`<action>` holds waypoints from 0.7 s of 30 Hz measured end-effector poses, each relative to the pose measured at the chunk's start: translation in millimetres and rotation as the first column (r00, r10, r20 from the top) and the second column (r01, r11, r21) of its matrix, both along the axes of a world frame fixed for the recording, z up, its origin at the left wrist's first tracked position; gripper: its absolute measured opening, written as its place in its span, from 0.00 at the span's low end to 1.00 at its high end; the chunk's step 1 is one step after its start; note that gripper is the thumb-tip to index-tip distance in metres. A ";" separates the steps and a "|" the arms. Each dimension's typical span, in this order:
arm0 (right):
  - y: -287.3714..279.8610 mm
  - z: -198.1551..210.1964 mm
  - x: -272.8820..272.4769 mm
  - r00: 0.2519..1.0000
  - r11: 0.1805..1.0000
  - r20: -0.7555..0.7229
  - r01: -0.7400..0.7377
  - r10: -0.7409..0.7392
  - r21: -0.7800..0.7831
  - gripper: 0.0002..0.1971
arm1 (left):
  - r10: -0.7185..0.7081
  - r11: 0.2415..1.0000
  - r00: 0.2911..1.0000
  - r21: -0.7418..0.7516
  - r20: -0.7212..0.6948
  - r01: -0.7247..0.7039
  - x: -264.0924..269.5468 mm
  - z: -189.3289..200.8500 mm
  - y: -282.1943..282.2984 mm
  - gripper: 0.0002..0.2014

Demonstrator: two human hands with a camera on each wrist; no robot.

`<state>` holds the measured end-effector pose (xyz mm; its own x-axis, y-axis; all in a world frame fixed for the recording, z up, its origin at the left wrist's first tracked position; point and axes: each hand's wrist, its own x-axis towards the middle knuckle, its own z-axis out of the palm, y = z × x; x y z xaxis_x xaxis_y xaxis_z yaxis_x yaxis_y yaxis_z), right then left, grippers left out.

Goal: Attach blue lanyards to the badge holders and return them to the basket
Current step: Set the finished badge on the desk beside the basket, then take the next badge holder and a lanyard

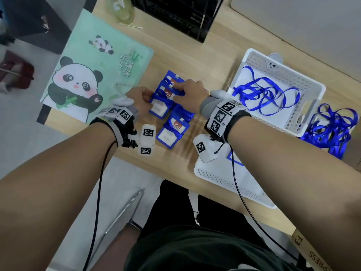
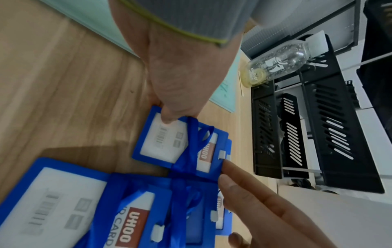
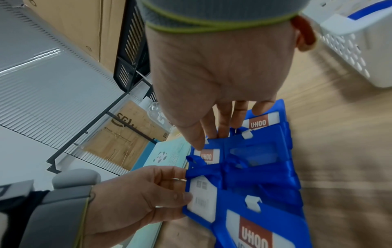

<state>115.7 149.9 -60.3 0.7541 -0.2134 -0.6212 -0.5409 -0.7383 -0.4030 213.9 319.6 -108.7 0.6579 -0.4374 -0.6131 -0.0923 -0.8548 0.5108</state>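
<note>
Mid-counter lay the badge holders (image 1: 168, 106), light, stiff plastic frames with limp ribbon across them. The left hand (image 1: 139, 97) pinched one frame's edge; the right hand (image 1: 190, 90) pressed straight fingers on another. Rigid edges looked safest to grip.

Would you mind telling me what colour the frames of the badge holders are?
Blue, with a red UHOO label on the card inside; the badge holders show best in the right wrist view.
</note>
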 end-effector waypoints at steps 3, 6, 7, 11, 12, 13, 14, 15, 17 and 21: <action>-0.5 -3.5 -2.6 1.000 1.000 -0.006 0.029 -0.029 0.009 0.22 | -0.054 0.998 0.996 -0.038 0.073 0.057 -3.0 2.2 -3.3 0.21; -2.5 -3.8 -5.7 0.991 0.988 0.001 0.130 -0.131 0.077 0.23 | -0.138 0.990 0.982 0.034 0.132 0.135 -5.2 11.3 -14.3 0.25; -5.5 -1.3 -7.6 0.986 0.982 0.014 0.163 -0.166 0.097 0.23 | -0.157 0.986 0.975 0.077 0.156 0.147 -6.3 15.5 -20.2 0.26; -20.8 14.7 -20.0 0.951 0.947 0.099 0.274 -0.293 0.169 0.20 | -0.173 0.970 0.953 0.211 0.249 0.121 -19.1 36.3 -39.3 0.31; -24.8 18.7 -23.6 0.940 0.937 0.112 0.299 -0.322 0.184 0.19 | -0.171 0.970 0.948 0.215 0.267 0.115 -23.3 41.7 -42.6 0.31; -31.1 24.4 -30.1 0.928 0.927 0.129 0.324 -0.350 0.190 0.17 | -0.183 0.970 0.941 0.207 0.283 0.127 -28.6 48.6 -47.7 0.30; -37.2 30.4 -37.2 0.915 0.917 0.142 0.349 -0.378 0.193 0.16 | -0.205 0.971 0.934 0.182 0.294 0.156 -34.9 56.7 -54.0 0.28; -45.0 37.3 -46.4 0.897 0.903 0.160 0.381 -0.413 0.197 0.14 | -0.232 0.970 0.927 0.145 0.294 0.197 -41.3 64.1 -62.4 0.27; -58.5 49.0 -66.6 0.859 0.873 0.186 0.439 -0.477 0.212 0.11 | -0.273 0.962 0.920 0.052 0.280 0.269 -55.5 76.4 -80.6 0.24; -74.3 63.7 -110.9 0.806 0.817 0.163 0.532 -0.569 0.224 0.07 | -0.327 0.931 0.909 -0.076 0.257 0.356 -92.2 93.1 -112.9 0.14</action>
